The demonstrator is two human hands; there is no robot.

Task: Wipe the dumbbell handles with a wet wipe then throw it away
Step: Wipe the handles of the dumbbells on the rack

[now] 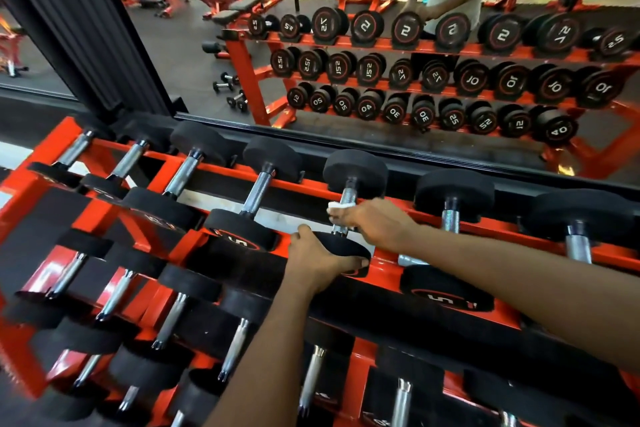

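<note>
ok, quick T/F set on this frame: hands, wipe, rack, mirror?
1. The right hand holds a white wipe on a dumbbell handle. True.
2. The left hand hangs free. False: it grips that dumbbell's near head.
3. The rack is blue. False: it is orange-red.
4. A mirror stands behind the rack. True.
5. The wipe is already in a bin. False: it is on the handle.

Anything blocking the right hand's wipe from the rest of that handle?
Nothing visible. The right hand already presses the wet wipe on the dumbbell handle, bare above the wipe. The left hand grips only the near head.
</note>
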